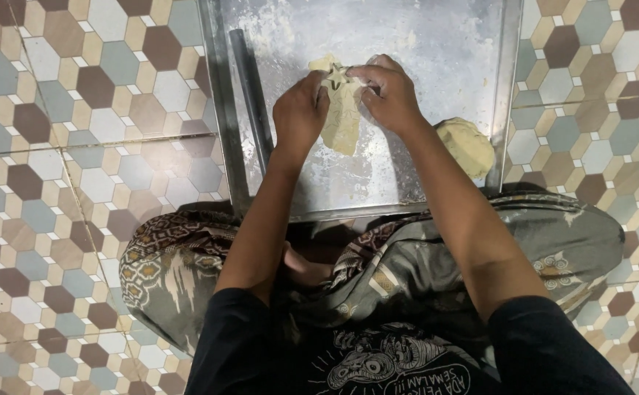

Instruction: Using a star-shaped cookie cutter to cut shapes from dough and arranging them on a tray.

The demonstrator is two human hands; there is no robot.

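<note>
A stretched piece of pale dough [343, 121] hangs between my two hands over a floured metal tray [436, 51]. My left hand [300, 112] pinches its upper left side. My right hand [387, 93] grips its upper right side, fingers curled over the top. The lower end of the dough touches or nearly touches the tray. A second lump of dough [467, 146] lies on the tray's near right corner, beside my right forearm.
A metal rod [252, 99] lies along the tray's left side. The tray rests on a floor of hexagonal tiles [78, 146]. My crossed legs in patterned cloth [188, 263] sit against the tray's near edge.
</note>
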